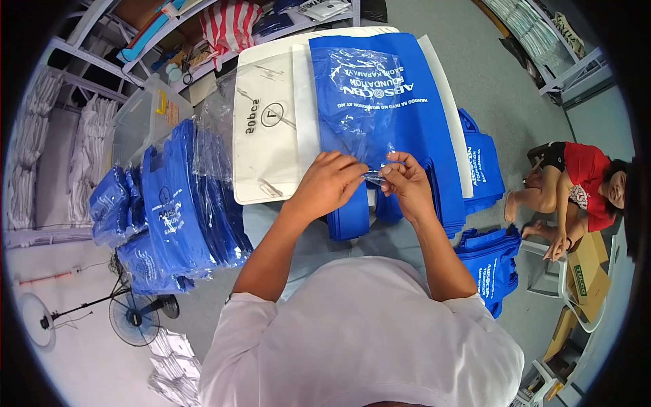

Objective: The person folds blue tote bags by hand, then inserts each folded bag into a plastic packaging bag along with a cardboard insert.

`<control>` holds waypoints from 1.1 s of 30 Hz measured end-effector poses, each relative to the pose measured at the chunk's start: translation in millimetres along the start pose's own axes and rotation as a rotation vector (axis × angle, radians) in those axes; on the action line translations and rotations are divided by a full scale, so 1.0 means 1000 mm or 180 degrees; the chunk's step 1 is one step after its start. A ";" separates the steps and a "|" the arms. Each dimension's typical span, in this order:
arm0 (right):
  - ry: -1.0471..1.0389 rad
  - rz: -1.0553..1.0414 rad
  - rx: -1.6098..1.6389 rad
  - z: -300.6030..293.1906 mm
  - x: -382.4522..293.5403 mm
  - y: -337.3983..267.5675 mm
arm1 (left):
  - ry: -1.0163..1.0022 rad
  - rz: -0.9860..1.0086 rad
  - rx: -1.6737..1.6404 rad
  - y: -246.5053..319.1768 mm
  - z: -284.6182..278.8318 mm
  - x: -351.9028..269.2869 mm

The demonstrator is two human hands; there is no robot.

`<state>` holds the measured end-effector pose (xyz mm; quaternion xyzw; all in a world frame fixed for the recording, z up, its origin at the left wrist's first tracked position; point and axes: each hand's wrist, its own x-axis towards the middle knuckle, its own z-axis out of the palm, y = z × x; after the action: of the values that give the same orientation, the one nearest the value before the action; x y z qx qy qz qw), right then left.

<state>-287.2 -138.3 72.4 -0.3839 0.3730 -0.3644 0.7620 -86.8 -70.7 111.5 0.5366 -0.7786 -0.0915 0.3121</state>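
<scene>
A clear plastic bag point(363, 122) lies over a stack of printed blue fabric tote bags point(432, 132) on the white table point(264, 168). Its near edge is bunched up between my two hands. The fingertips of my left hand point(328, 183) grip this crumpled edge from the left. My right hand point(408, 185) pinches the same edge between thumb and fingers. Beneath both hands, the handles of the tote bags point(348, 216) hang over the table's near edge. A white sheet point(305, 102) shows under the stack, and another clear plastic sheet bearing writing covers the table's left part.
Packed blue bags point(175, 203) are piled left of the table, before a clear plastic bin point(147, 112). More blue totes point(488, 259) lie at the right. A person in red point(585, 188) sits beyond, near a cardboard box point(587, 280). A fan point(134, 318) stands lower left.
</scene>
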 end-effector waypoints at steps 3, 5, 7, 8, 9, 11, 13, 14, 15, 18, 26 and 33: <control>-0.0004 0.0103 0.0158 -0.003 -0.002 0.005 | 0.0125 -0.0022 -0.0085 0.004 -0.002 -0.003; -0.0035 0.0130 0.0154 -0.001 -0.004 0.005 | 0.0109 -0.0054 -0.0175 0.006 -0.005 -0.006; -0.0042 0.0139 0.0159 0.003 -0.006 0.007 | 0.0080 -0.0058 -0.0276 0.005 -0.011 -0.010; -0.0166 0.0122 0.0164 0.005 -0.005 0.008 | -0.0188 -0.0518 -0.0714 0.004 -0.016 -0.011; -0.0286 0.0111 0.0165 0.006 -0.005 0.011 | -0.0463 -0.0983 -0.1155 0.003 -0.020 -0.011; -0.0351 -0.0039 -0.0062 0.011 -0.003 0.014 | -0.0046 -0.0985 -0.1085 -0.006 -0.026 0.005; -0.0792 -0.0272 -0.0328 0.026 -0.001 0.015 | 0.0560 -0.0740 -0.0593 -0.026 -0.037 0.031; -0.0920 -0.0336 -0.0378 0.034 -0.003 0.013 | 0.0541 -0.0617 -0.0396 -0.032 -0.046 0.056; -0.0913 -0.0372 -0.0385 0.042 -0.004 0.011 | 0.0435 -0.0369 -0.0316 -0.042 -0.052 0.083; -0.1326 -0.0518 -0.0691 0.059 -0.011 0.006 | 0.0080 0.0300 0.0271 -0.069 -0.043 0.171; -0.2103 -0.0915 -0.1296 0.087 -0.062 -0.001 | -0.1687 0.0005 -0.1012 -0.127 0.045 0.253; -0.2218 -0.0794 -0.0992 0.074 -0.054 -0.010 | -0.2338 -0.0882 -0.1684 -0.085 0.019 0.249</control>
<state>-251.6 -73.5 128.2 -0.6378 0.0935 -0.2411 0.7255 -88.5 -331.2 152.6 0.4697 -0.7084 -0.5113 0.1269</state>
